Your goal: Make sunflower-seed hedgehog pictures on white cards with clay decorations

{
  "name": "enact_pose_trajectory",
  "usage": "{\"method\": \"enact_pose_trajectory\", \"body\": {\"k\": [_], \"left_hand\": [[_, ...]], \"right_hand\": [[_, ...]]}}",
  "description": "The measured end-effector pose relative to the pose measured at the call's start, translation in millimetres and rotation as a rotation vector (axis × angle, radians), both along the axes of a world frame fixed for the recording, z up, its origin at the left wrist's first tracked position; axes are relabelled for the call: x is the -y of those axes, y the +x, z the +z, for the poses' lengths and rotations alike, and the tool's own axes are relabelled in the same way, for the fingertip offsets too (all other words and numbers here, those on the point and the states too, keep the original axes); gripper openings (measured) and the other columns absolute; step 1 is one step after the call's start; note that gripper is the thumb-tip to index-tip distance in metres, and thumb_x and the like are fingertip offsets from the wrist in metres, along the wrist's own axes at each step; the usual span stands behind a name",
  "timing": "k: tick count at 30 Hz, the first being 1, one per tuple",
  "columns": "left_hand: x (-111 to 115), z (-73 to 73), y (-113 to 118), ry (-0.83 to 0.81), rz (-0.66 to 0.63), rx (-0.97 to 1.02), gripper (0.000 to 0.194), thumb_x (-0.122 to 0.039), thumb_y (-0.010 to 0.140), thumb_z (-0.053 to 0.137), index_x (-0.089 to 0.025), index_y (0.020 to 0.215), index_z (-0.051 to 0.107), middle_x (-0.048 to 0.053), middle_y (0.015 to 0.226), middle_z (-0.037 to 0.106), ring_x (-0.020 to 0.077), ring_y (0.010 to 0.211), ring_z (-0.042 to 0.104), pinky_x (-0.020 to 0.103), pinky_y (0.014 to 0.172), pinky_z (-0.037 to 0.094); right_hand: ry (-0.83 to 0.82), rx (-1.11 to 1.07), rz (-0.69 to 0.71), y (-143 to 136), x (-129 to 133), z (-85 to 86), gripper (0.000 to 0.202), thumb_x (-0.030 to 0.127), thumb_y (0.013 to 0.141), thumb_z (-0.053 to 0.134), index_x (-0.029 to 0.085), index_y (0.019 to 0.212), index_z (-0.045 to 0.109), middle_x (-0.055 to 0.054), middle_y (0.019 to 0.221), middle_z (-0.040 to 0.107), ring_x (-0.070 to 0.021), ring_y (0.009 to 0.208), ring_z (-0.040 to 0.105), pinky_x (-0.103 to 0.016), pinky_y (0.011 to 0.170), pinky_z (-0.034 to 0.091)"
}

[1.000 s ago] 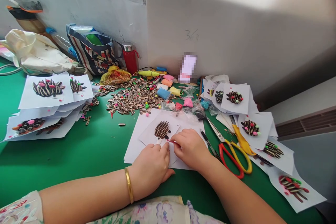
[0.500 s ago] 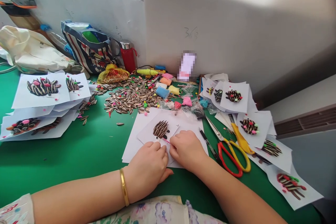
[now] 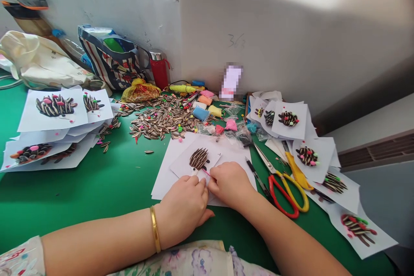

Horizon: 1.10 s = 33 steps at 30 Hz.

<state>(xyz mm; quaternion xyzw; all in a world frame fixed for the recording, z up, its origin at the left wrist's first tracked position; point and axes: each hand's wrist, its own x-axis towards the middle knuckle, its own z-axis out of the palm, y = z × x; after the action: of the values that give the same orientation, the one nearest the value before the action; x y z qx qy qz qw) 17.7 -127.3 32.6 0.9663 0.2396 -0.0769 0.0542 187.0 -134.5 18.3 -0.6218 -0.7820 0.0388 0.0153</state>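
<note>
A hedgehog made of striped sunflower seeds (image 3: pixel 199 159) with dark clay feet lies on a small white card (image 3: pixel 181 161), on top of larger white sheets (image 3: pixel 161 185). My left hand (image 3: pixel 186 200) rests at the card's lower edge. Its fingers are curled together close to the hedgehog's snout, and whatever they may pinch is hidden. My right hand (image 3: pixel 231 183) is closed beside it, pinching a thin pink stick-like piece (image 3: pixel 206 173) whose tip points at the underside of the hedgehog. The two hands almost touch.
Red-and-yellow scissors (image 3: pixel 284 194), a black pen (image 3: pixel 258 179) and a yellow cutter (image 3: pixel 296 168) lie to the right. Finished hedgehog cards are stacked left (image 3: pixel 53 110) and right (image 3: pixel 318 159). Behind are loose sunflower seeds (image 3: pixel 161 116), coloured clay packs (image 3: pixel 201 113) and a red flask (image 3: pixel 158 71).
The whole view has shifted very slightly. Both hands stay at the card in nearly the same pose, with the pink piece still in my right fingers.
</note>
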Motion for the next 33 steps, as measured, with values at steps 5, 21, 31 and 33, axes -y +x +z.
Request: {"method": "enact_pose_trajectory", "body": {"k": [5, 21, 31, 33], "left_hand": [[0, -1.9, 0, -0.005, -0.001, 0.0, 0.049, -0.052, 0.09, 0.057, -0.009, 0.109, 0.069, 0.017, 0.108, 0.069, 0.0304, 0.096, 0.061, 0.044, 0.079, 0.048], [-2, -15.5, -5, 0.074, 0.05, 0.093, 0.067, -0.051, 0.087, 0.06, -0.005, 0.135, 0.051, 0.024, 0.145, 0.047, 0.0346, 0.116, 0.055, 0.045, 0.09, 0.048], [-5, -14.7, -3, 0.037, 0.064, 0.076, 0.064, -0.048, 0.087, 0.06, -0.004, 0.133, 0.053, 0.024, 0.142, 0.049, 0.0358, 0.117, 0.054, 0.046, 0.092, 0.046], [-4, -16.0, -3, 0.041, 0.063, 0.078, 0.065, -0.049, 0.087, 0.059, -0.003, 0.133, 0.052, 0.024, 0.14, 0.05, 0.0358, 0.117, 0.053, 0.046, 0.093, 0.046]], "right_hand": [[0.011, 0.006, -0.01, 0, -1, -2.2, 0.02, 0.024, 0.082, 0.056, 0.02, 0.068, 0.071, -0.006, 0.066, 0.07, -0.0174, 0.062, 0.059, -0.03, 0.059, 0.026], [0.039, -0.062, -0.06, 19, 0, 1.4, 0.02, 0.019, 0.084, 0.056, 0.024, 0.097, 0.069, -0.003, 0.078, 0.07, -0.0195, 0.074, 0.062, -0.03, 0.068, 0.031], [-0.002, -0.061, -0.06, 9, 1, -3.7, 0.016, 0.017, 0.084, 0.055, 0.021, 0.09, 0.069, -0.004, 0.078, 0.071, -0.0195, 0.075, 0.063, -0.03, 0.068, 0.033], [-0.012, -0.073, -0.052, 9, 1, -3.6, 0.017, 0.017, 0.084, 0.054, 0.022, 0.09, 0.069, -0.004, 0.078, 0.071, -0.0194, 0.075, 0.063, -0.03, 0.068, 0.033]]}}
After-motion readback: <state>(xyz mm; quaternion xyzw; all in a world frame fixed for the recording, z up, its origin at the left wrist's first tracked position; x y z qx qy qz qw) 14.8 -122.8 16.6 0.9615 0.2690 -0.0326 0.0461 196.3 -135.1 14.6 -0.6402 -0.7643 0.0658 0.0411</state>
